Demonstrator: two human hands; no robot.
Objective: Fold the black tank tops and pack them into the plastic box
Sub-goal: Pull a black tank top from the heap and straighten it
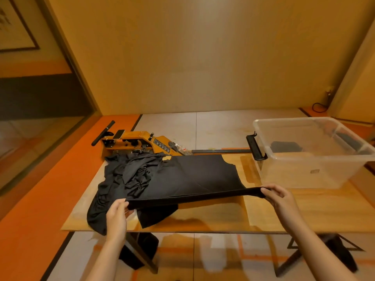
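Warm, amber-tinted indoor light fills the view, moderately dim and even, with no hard shadows. The glossy wooden table top (284, 209) carries pale reflected patches between 4 and 6 o'clock. The clear plastic box (294, 120) at 3 o'clock shows soft highlights along its rim. The flat black tank top (192, 175) and the crumpled heap of black fabric (129, 175) at 9 o'clock lose detail in darkness. Wide-angle distortion slants the dark frame edge (67, 57) at 10 o'clock and the wall corner (353, 63) at 2 o'clock. Focus is soft throughout.
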